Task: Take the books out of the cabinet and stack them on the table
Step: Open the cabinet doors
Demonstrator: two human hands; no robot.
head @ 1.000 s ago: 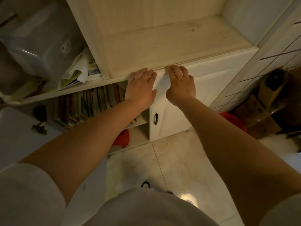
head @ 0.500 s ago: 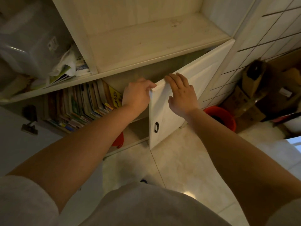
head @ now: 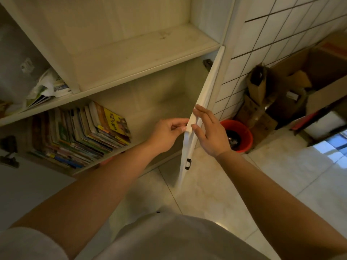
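Big white cabinet (head: 131, 59) fills the far wall, two tiers of open shelves up top, lower compartments below. One white cabinet door (head: 204, 102) on the right, swung wide open and seen almost edge-on, black handle (head: 188, 164) low on its near edge. One row of books (head: 80, 136) inside the lower left compartment, leaning over to the left, yellow-covered one on the right end. Too many thin spines to count, dozens probably. No table anywhere in view, so stacking spot unknown.

Left hand (head: 167, 134) curled, thumb and fingertips pinching the door's top corner from the inside. Right hand (head: 210, 132) flat against the outer face of that same corner, fingers straight, nothing gripped, just pressing.

Step in hand, by the look of it: getting the door fully out of the way. Best to ease it to its stop, not shove, since the hinge (head: 207, 63) up at the far end looks small. Then let go, reach left and grab a manageable handful from the yellow end, supporting the rest against sliding flat.

Other bits: one orange bucket (head: 242, 136) on the floor just right of the door, some cardboard boxes (head: 300, 87) far right, one loose pile of papers (head: 47, 89) on the upper left shelf.
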